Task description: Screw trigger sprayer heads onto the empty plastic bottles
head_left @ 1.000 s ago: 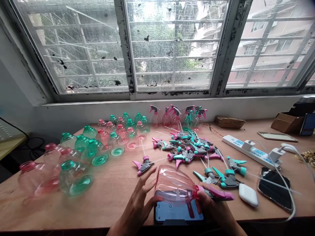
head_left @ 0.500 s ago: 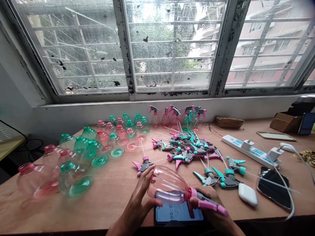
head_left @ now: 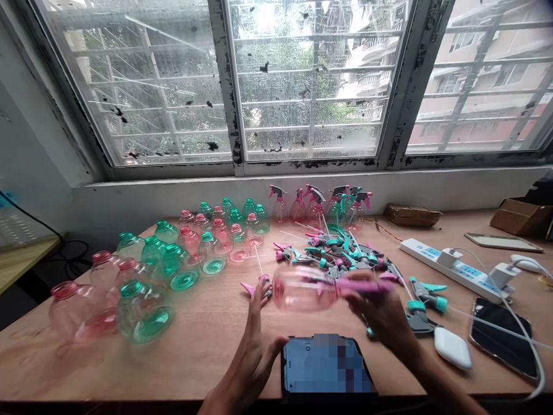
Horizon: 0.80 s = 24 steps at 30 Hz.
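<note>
A clear pink spray bottle (head_left: 305,291) lies sideways in the air above the table, blurred by motion. My right hand (head_left: 384,314) grips it around the pink and grey spray head and neck. Just left of its base, my left hand (head_left: 254,360) is open, thumb and fingers apart, holding nothing. Beyond my left fingertips lies a loose pink and grey spray head (head_left: 264,280). Behind the bottle is a pile of pink and teal spray heads (head_left: 341,248) with thin tubes. Below it, a phone (head_left: 324,366) lies screen up.
Headless pink and green bottles (head_left: 147,311) stand in rows at left. Several bottles with heads fitted (head_left: 317,210) line the wall. At right are a power strip (head_left: 453,268) with cables, a white earbud case (head_left: 453,347), a dark phone (head_left: 503,334) and a cardboard box (head_left: 522,216).
My right hand has lifted the spray bottle up and away from me, off to the right of my left hand. My left hand has let go of the bottle body. The view has shifted slightly.
</note>
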Available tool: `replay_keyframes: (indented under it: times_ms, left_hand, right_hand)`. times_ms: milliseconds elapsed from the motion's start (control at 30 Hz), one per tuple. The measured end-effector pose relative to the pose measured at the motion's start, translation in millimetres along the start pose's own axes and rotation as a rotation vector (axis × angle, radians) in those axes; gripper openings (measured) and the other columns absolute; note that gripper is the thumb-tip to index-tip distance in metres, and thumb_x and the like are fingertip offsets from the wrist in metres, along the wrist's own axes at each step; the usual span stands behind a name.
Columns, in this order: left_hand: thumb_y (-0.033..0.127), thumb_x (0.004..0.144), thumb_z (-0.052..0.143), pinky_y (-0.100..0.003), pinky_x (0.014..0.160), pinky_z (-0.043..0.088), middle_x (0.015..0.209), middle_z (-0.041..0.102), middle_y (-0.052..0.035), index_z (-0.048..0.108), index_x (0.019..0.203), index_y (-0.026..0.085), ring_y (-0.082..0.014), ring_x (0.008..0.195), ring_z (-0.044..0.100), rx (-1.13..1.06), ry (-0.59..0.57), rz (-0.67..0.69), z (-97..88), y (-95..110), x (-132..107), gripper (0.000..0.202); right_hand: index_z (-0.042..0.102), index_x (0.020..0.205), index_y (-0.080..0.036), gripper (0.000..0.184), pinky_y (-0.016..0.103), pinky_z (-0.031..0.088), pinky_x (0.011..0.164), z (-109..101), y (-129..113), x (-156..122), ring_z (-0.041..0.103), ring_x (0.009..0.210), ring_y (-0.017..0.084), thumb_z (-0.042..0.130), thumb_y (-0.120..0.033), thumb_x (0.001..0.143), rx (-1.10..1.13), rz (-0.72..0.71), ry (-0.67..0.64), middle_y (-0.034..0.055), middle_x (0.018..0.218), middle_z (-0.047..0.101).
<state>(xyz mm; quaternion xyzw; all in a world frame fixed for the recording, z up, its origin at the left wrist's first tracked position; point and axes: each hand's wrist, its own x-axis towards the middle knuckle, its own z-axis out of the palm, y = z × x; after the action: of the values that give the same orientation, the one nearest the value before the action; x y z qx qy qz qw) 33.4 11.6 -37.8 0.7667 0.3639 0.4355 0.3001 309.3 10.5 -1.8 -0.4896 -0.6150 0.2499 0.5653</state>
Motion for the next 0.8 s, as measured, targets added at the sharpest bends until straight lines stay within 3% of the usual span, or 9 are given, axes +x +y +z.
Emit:
replay_keyframes:
  times_ms: [67,133,200,267,367,567,800]
  left_hand:
    - [0.050,0.099,0.047,-0.061,0.119,0.023,0.167,0.009,-0.0124,-0.001,0.158,0.034,-0.0363,0.150,0.025,-0.035,0.038,-0.028,1.2,3.5,1.7,0.077]
    - [0.044,0.100,0.048,-0.060,0.120,0.023,0.167,0.009,-0.0113,0.001,0.158,0.034,-0.0350,0.152,0.020,-0.021,0.050,-0.001,2.9,5.5,3.0,0.075]
    - [0.040,0.100,0.051,-0.061,0.121,0.020,0.168,0.006,-0.0110,0.002,0.158,0.034,-0.0349,0.154,0.012,0.019,0.042,0.050,4.8,5.0,3.2,0.076]
    - [0.036,0.098,0.054,-0.063,0.122,0.014,0.168,0.004,-0.0106,0.005,0.158,0.033,-0.0351,0.155,0.004,0.065,0.028,0.076,6.6,2.6,2.3,0.078]
    - [0.030,0.098,0.055,-0.064,0.121,0.013,0.169,0.001,-0.0112,0.004,0.159,0.031,-0.0355,0.155,0.000,0.110,-0.006,0.082,7.2,-0.7,0.4,0.079]
    - [0.026,0.098,0.054,-0.066,0.121,0.014,0.168,-0.010,-0.0134,0.000,0.158,0.029,-0.0375,0.154,-0.002,0.171,-0.110,0.044,2.6,1.8,0.0,0.081]
    - [0.025,0.098,0.055,-0.066,0.120,0.017,0.168,-0.009,-0.0118,0.001,0.158,0.031,-0.0360,0.155,-0.002,0.163,-0.146,0.083,1.9,2.1,0.2,0.081]
  right_hand:
    - [0.066,0.097,-0.020,0.039,0.027,0.046,0.051,1.5,-18.8,49.5,0.060,0.057,0.018,0.065,-0.057,0.087,-0.173,-0.200,0.101,0.0016,0.070,0.067]
    - [0.066,0.099,-0.018,0.043,0.026,0.044,0.054,9.4,-33.4,107.1,0.059,0.056,0.018,0.055,-0.059,0.093,-0.365,-0.300,0.127,0.0011,0.067,0.065]
    - [0.062,0.114,-0.016,0.044,0.026,0.046,0.060,24.3,-39.2,163.7,0.064,0.064,0.019,0.047,-0.055,0.099,-0.547,-0.279,0.046,0.0042,0.077,0.071]
    - [0.063,0.113,-0.016,0.042,0.026,0.046,0.062,44.7,-35.5,211.9,0.066,0.072,0.021,0.053,-0.054,0.097,-0.614,-0.250,0.015,0.0078,0.086,0.075]
    - [0.065,0.112,-0.020,0.037,0.027,0.047,0.067,78.8,-18.3,260.3,0.069,0.082,0.025,0.062,-0.052,0.093,-0.698,-0.186,-0.027,0.0099,0.095,0.078]
    - [0.065,0.116,-0.020,0.040,0.035,0.049,0.078,127.8,8.0,289.7,0.070,0.098,0.033,0.060,-0.053,0.094,-0.848,-0.108,-0.082,0.0171,0.110,0.076]
    - [0.063,0.121,-0.017,0.032,0.047,0.055,0.090,138.2,13.6,302.0,0.067,0.104,0.025,0.061,-0.038,0.098,-0.966,-0.050,-0.115,0.0090,0.122,0.067]
